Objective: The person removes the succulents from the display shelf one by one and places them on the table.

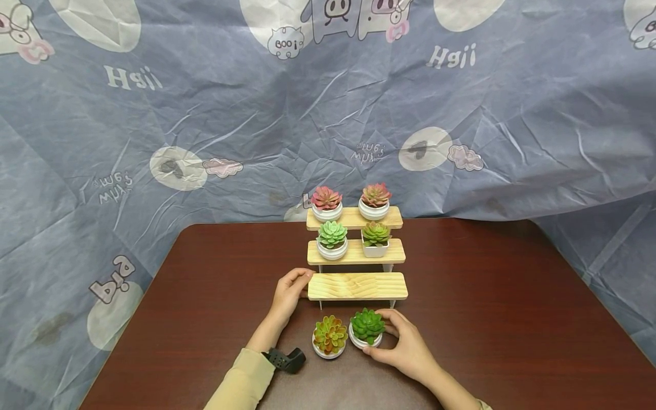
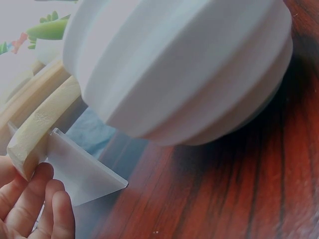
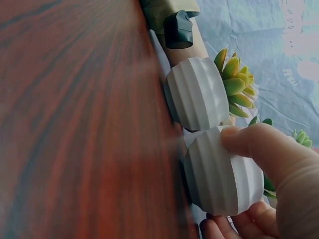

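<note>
Your right hand (image 1: 405,347) has its fingers (image 3: 259,144) curled round the white pot of the dark green succulent (image 1: 367,327), thumb on the near side and the others wrapped behind, so the pot sits clamped at its ribbed wall while it stands upright on the desk (image 1: 512,319). That pot stands directly in front of the bottom step (image 1: 357,286) of the wooden stand, a little right of its middle, and the step lies just beyond and above it, its long axis running left to right across your view. Your left hand (image 1: 289,293) rests at the left end of that same step, fingers (image 2: 30,199) loosely bent against the end of the board and its white leg; they touch it rather than close round it. The yellow-orange succulent (image 1: 330,336) stands just beside the green one, on its left, the two pots touching or nearly so, and it is the nearer to your left hand. The bottom step holds nothing. The middle step (image 1: 356,252) carries two green plants, the top step (image 1: 354,218) two reddish ones, each in its own white pot.
</note>
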`<state>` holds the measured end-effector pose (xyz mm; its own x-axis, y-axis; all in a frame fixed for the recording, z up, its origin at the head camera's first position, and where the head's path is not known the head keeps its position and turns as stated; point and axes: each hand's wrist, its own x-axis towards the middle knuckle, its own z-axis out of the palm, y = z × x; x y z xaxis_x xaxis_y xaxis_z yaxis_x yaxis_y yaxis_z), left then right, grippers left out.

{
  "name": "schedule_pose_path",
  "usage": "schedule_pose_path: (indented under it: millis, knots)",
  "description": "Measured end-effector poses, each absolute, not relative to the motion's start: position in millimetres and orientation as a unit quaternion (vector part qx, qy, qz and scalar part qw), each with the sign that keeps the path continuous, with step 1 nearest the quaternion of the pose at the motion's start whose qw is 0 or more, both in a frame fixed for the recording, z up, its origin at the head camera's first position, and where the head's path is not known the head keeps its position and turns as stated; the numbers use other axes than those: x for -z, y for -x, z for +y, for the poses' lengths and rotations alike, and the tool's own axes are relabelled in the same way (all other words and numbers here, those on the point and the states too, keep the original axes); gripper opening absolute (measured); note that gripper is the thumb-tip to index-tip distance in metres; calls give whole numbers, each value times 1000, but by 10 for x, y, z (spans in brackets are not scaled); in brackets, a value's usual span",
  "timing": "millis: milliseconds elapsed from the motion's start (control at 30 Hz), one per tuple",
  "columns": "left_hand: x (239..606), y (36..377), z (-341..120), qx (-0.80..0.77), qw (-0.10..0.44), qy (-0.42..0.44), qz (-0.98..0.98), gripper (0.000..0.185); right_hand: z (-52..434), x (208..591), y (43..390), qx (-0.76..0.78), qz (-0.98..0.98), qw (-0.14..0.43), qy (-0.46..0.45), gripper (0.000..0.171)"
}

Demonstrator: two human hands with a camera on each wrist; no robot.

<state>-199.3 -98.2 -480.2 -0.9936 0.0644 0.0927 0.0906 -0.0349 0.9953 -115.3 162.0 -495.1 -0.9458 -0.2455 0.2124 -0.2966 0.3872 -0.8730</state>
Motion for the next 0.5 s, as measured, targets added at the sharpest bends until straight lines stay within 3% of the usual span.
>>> schedule_pose_path:
  millis: [500]
  knots:
    - [4811,1994,-990,716,9,61,-696,23,1622,4926,1148,-505,-840,36,-195,60]
